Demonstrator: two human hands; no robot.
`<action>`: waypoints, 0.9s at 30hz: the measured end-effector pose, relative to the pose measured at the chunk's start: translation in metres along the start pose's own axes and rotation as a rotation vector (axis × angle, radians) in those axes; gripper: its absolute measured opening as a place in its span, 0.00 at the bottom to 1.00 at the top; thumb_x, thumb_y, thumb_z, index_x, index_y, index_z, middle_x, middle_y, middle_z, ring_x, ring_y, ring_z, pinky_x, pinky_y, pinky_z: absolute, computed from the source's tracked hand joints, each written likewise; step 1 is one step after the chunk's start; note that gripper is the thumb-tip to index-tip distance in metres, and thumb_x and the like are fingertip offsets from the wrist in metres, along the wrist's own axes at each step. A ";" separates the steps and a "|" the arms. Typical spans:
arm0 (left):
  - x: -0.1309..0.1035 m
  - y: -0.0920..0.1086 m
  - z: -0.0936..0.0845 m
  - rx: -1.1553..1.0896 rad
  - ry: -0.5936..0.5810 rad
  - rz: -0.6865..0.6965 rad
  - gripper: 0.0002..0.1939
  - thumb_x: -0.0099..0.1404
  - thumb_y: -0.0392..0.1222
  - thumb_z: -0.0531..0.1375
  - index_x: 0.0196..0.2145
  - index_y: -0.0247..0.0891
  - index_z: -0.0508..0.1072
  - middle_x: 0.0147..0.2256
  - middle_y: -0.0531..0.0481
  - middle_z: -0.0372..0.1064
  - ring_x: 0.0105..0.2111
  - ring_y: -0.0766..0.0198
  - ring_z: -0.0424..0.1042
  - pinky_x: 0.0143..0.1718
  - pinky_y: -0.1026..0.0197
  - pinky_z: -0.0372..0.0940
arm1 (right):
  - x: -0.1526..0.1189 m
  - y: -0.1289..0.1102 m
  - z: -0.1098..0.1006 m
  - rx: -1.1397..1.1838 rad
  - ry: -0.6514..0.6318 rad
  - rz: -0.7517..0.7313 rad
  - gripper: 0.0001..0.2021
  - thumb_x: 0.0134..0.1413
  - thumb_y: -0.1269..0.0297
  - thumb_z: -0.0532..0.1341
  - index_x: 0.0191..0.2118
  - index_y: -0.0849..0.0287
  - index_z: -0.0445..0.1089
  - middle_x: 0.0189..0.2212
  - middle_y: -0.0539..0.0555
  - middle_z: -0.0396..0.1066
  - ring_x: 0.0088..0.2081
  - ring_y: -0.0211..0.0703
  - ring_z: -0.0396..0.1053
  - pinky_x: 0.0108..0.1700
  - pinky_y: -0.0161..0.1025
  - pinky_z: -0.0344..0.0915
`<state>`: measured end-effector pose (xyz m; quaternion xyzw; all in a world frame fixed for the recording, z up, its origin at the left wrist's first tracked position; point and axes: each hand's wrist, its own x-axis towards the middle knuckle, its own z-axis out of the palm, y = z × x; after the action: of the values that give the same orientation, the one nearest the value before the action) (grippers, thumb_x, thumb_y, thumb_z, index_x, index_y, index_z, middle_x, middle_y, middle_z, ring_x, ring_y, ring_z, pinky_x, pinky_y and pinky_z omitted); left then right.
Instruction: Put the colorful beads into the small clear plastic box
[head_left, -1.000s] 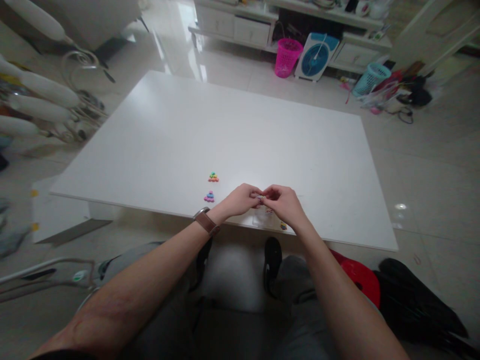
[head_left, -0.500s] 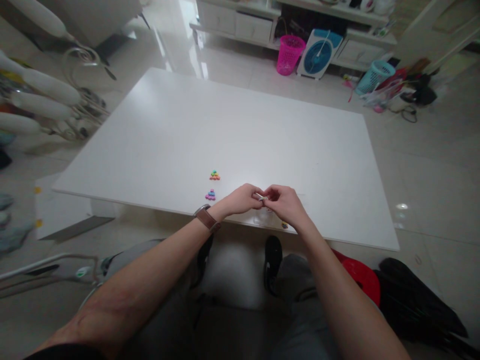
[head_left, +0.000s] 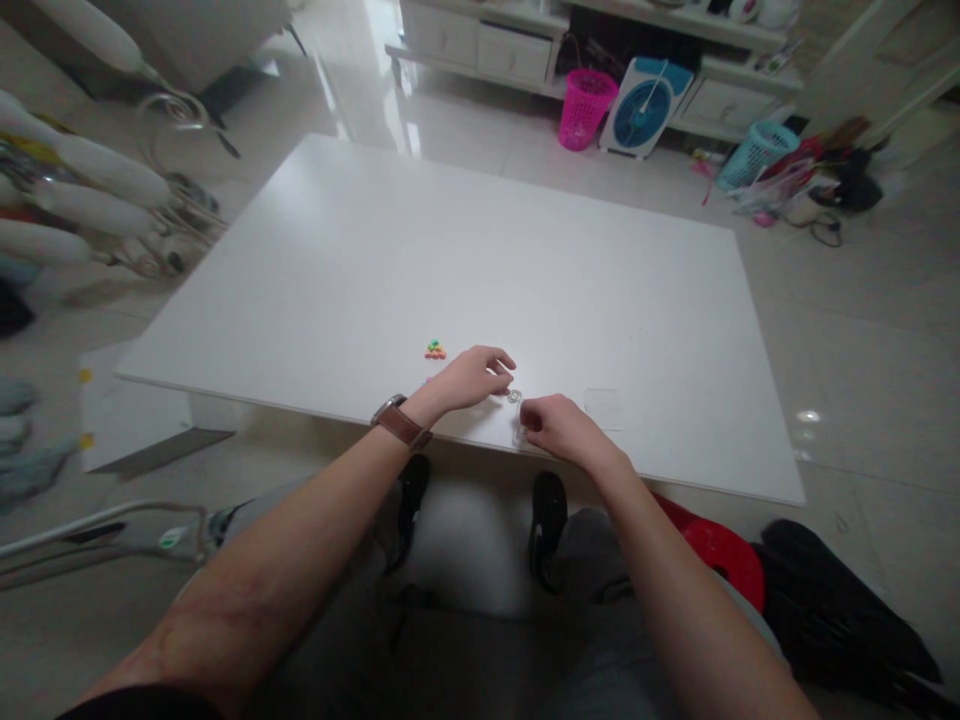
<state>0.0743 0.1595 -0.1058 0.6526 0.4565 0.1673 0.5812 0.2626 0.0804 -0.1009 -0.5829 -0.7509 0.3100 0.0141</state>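
Tabletop (head_left: 525, 260), white, fills most of the view; small stuff is all along the near edge, presumably for easy reach by both hands. Left hand (head_left: 480, 375): just above the near edge, fingers loosely bent and parted, thumb apart from index, no clear grip on anything; looks released, poised beside the little ring below. Right hand (head_left: 555, 425): palm down, fingers curled inward over the clear box; can't tell if they pinch the wall, or something in it, or nothing. Wristwatch (head_left: 405, 425), brown strap, on left wrist. Clear square sheet (head_left: 603, 408) lies flat, right of right hand, probably parked there to leave the box open; could be its lid, can't confirm. Clear box (head_left: 519, 432) sits near table edge, partly hidden by right fingers; likely kept between the hands so either can get at it. Bead cluster (head_left: 435, 350), green, yellow and red, in a rough triangle, beyond left wrist; set apart, likely to avoid mixing or knocking. Pale ring-like piece (head_left: 514, 397) on or just over table, near left fingertips; contact unclear. Pink bit (head_left: 429, 381) peeks out by left wrist, mostly covered.
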 end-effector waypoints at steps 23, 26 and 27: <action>0.001 0.001 0.000 0.070 -0.003 0.069 0.09 0.66 0.38 0.60 0.42 0.33 0.76 0.39 0.43 0.78 0.34 0.62 0.79 0.36 0.63 0.72 | 0.000 -0.006 -0.005 -0.191 -0.088 0.028 0.12 0.57 0.77 0.59 0.42 0.59 0.77 0.43 0.57 0.74 0.39 0.42 0.71 0.41 0.34 0.59; 0.001 0.001 0.000 0.075 -0.010 0.067 0.09 0.66 0.38 0.60 0.43 0.33 0.76 0.39 0.42 0.78 0.34 0.62 0.79 0.36 0.63 0.72 | 0.000 -0.009 -0.008 -0.227 -0.110 0.062 0.10 0.59 0.74 0.59 0.40 0.60 0.78 0.42 0.59 0.75 0.41 0.45 0.72 0.42 0.35 0.60; 0.001 0.001 0.000 0.078 -0.011 0.066 0.09 0.66 0.38 0.60 0.43 0.33 0.76 0.39 0.42 0.78 0.34 0.62 0.79 0.36 0.63 0.71 | -0.001 -0.010 -0.009 -0.235 -0.117 0.075 0.10 0.59 0.73 0.58 0.40 0.60 0.78 0.42 0.59 0.75 0.42 0.46 0.72 0.42 0.35 0.60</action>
<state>0.0749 0.1605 -0.1056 0.6902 0.4376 0.1652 0.5521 0.2575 0.0824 -0.0891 -0.5892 -0.7592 0.2536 -0.1098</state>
